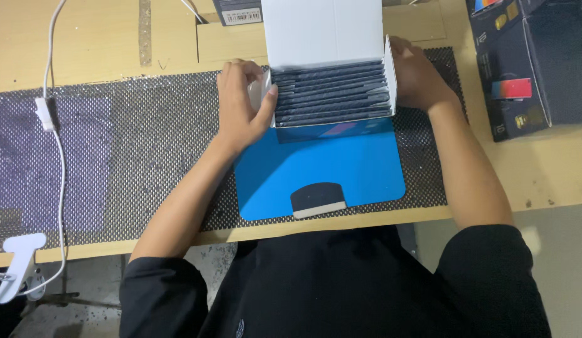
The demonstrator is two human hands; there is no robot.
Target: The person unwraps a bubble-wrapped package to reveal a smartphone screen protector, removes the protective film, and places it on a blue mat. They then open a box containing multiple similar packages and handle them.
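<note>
An open white box [325, 28] stands on the workbench, its lid flipped up and away from me. Inside it sits a row of several thin dark packets [333, 94], packed on edge. My left hand [241, 100] grips the box's left wall, thumb resting on the side flap. On the right wall my right hand [418, 75] presses with curled fingers. A bright blue flat case [322, 169] with a dark rounded tab [317, 198] lies under the box's front edge, close to me.
A dark mesh mat [141, 138] covers the wooden bench. A white cable [53, 125] runs down the left to a white clamp [15, 266]. Dark printed cartons [528, 62] stand at the right. A small dark box [239, 11] sits behind.
</note>
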